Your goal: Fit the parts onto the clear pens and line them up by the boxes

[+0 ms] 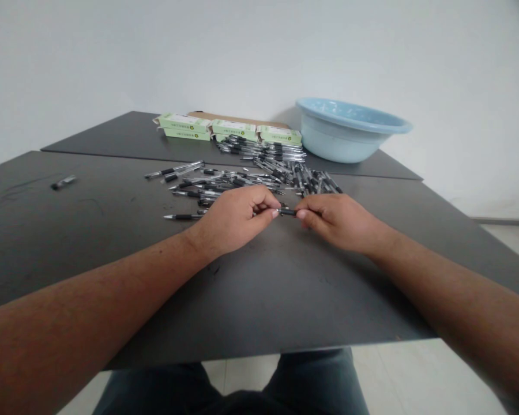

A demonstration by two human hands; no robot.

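Pens with clear plastic barrels and black grips (pixel 318 180) lie in a loose, spread-out heap across the middle of a dark grey, flat table (pixel 277 311), just beyond the person's two bare hands. Between those hands is a slim black-gripped pen or pen part (pixel 288 212), held roughly level above the near edge of the heap. The left hand (pixel 242 216) pinches its left end between thumb and forefinger, the other fingers curled inward. The right hand (pixel 339 219) grasps the opposite end the same way, thumb below and forefinger above, so that only a short dark stretch shows between the two grips. Whether the piece is whole or in two cannot be told, since the fingers cover both ends.

One pen with a silvery tip (pixel 181 217) lies just beside the left wrist, its tip to the left. Well apart, at the far left, rests a short clear-and-black plastic piece (pixel 63 182), too blurred to identify. Behind the heap, light green cardboard boxes (pixel 185 122) stand in three low stacks side by side, with a flat brown cardboard piece (pixel 237 118) behind them. To their right sits a wide, round, light blue plastic basin (pixel 341 141) near a plain white wall (pixel 242 52). Dark blue trouser legs (pixel 155 392) show below the table edge, over a pale tiled floor (pixel 393 369).
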